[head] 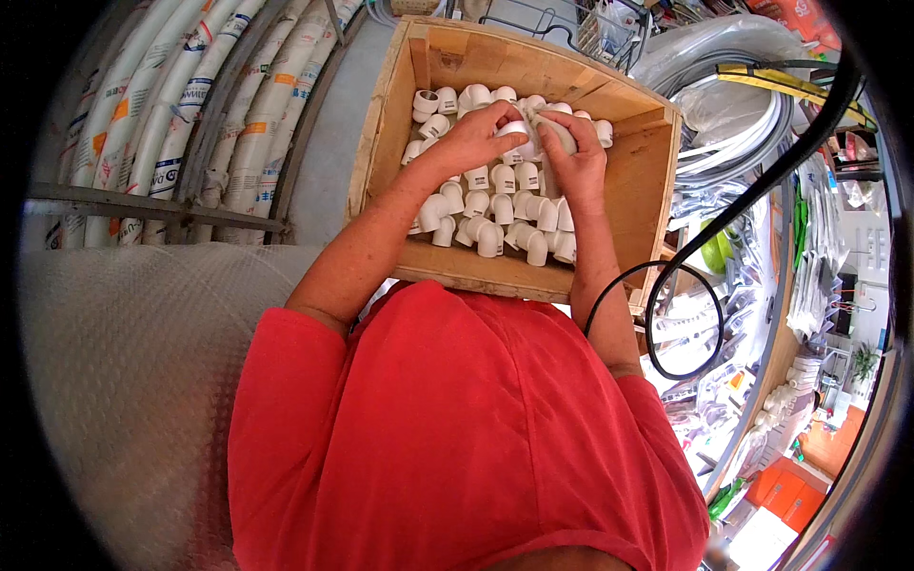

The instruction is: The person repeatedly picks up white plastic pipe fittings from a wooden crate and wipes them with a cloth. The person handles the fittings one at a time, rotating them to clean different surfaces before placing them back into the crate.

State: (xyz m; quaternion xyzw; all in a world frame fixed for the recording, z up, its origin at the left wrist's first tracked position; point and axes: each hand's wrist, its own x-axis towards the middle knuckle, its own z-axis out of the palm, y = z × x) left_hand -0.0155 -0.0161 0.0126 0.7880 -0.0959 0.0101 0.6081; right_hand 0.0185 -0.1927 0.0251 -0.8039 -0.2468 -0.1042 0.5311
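A wooden box (514, 284) stands before me with many white plastic pipe elbows (503, 178) in it, some upright and some on their sides. Over the far half of the pile, my left hand (480, 135) grips one white elbow fitting (513, 130) between thumb and fingers. Close beside it, my right hand (577, 160) pinches a pale, cloth-like piece (558, 134) that bunches against the fitting. The fingers cover part of both items, so their exact contact is hidden.
Long wrapped white pipes (246, 143) lie in a metal rack (157, 208) at left. Bubble wrap (136, 371) covers the near left. Coiled hose (742, 143) and bagged goods (814, 264) crowd the right. A black cable (757, 193) loops near my right forearm. A wire basket (607, 32) stands behind the box.
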